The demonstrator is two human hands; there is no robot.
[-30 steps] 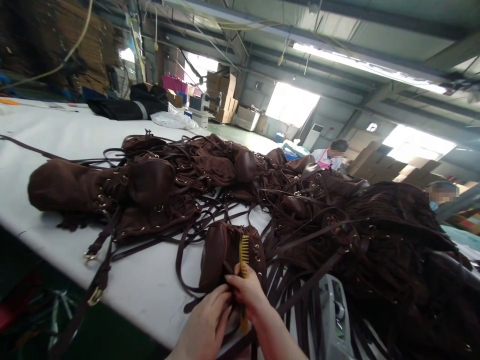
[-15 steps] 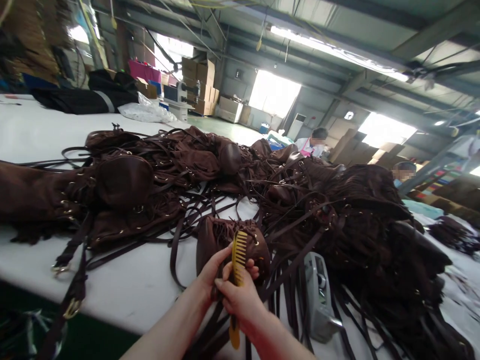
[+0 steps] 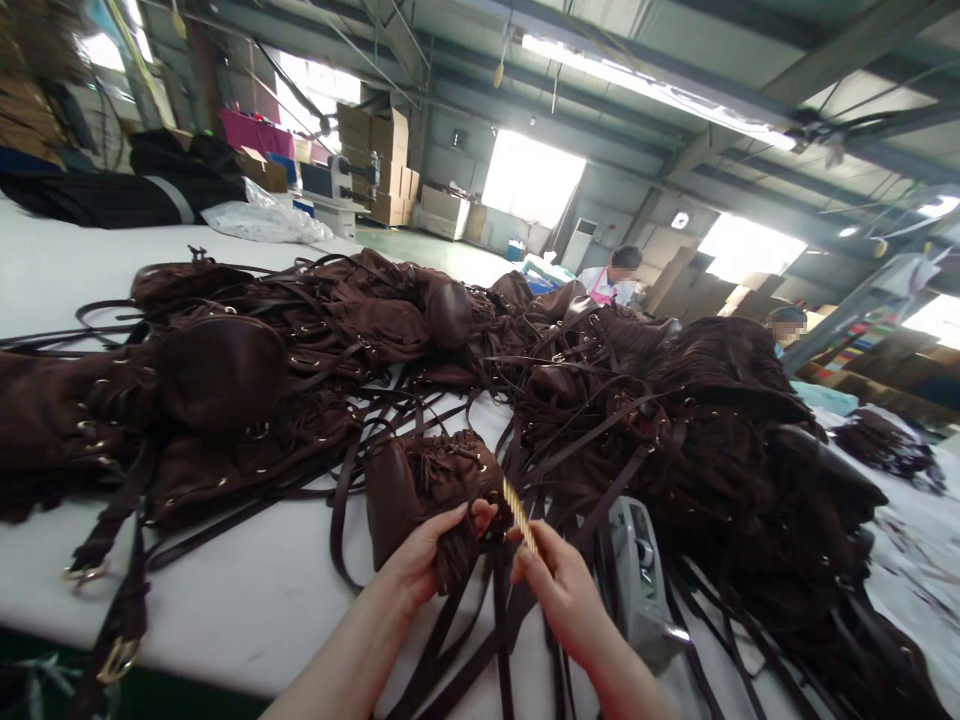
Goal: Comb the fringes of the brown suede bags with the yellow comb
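Observation:
A small dark brown bag (image 3: 394, 495) with metal eyelets lies on the white table in front of me. My left hand (image 3: 431, 550) is closed around its fringe (image 3: 457, 558), whose strands hang out below the fingers. Just to the right, my right hand (image 3: 551, 570) grips a yellow comb (image 3: 517, 512) between thumb and fingers. The comb is seen nearly edge-on, tilted up to the left, close to the bag's right side. Long dark straps (image 3: 439, 650) trail beneath both hands.
Heaped brown bags (image 3: 382, 325) spread across the white table (image 3: 247, 590). A grey tape dispenser (image 3: 637, 570) stands right of my right hand, among straps. Black rolled material (image 3: 90, 195) and clear plastic (image 3: 262, 215) lie at the far left. Two people (image 3: 611, 278) are farther back.
My right hand and the comb have moved right, away from the left hand, and the comb has turned edge-on. The bag has tilted, and its fringe now shows in my left hand.

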